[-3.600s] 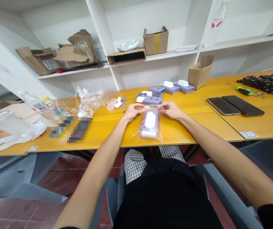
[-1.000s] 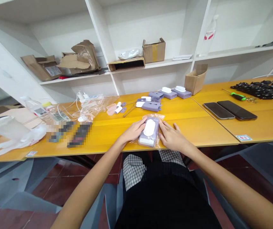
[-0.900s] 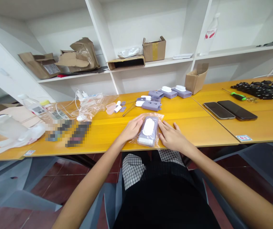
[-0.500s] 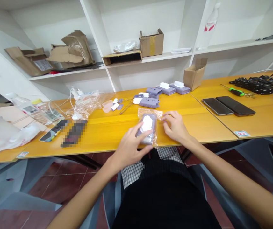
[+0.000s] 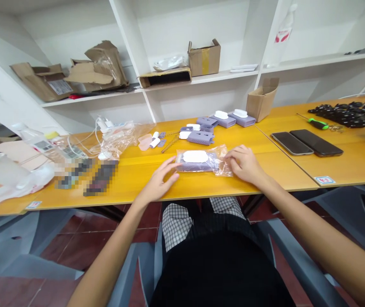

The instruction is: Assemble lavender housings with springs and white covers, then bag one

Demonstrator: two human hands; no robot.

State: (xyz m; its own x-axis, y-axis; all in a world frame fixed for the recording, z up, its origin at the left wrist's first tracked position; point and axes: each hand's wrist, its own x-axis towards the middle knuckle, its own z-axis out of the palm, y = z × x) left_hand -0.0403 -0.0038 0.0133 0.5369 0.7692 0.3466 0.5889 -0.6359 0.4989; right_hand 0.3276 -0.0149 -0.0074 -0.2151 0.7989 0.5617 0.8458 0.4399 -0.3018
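A clear plastic bag (image 5: 222,164) holding a purple case with a white insert (image 5: 195,157) lies crosswise on the yellow table (image 5: 144,175) in front of me. My left hand (image 5: 158,184) rests with fingers stretched out, its fingertips touching the bag's left end. My right hand (image 5: 245,162) has curled fingers pinching the bag's loose right end. Further back lie more purple cases (image 5: 201,137) and white inserts (image 5: 222,114).
Two dark phones (image 5: 306,143) lie on the right table, with a green-handled screwdriver (image 5: 318,123) and a pile of black parts (image 5: 350,113) behind. A small cardboard box (image 5: 261,99) stands at the back. Plastic bags and cables (image 5: 115,136) clutter the left. Shelves with torn boxes stand behind.
The bagged case has been turned from lengthwise to crosswise on the table. My left hand slid to its left end and my right hand took hold of its right end.
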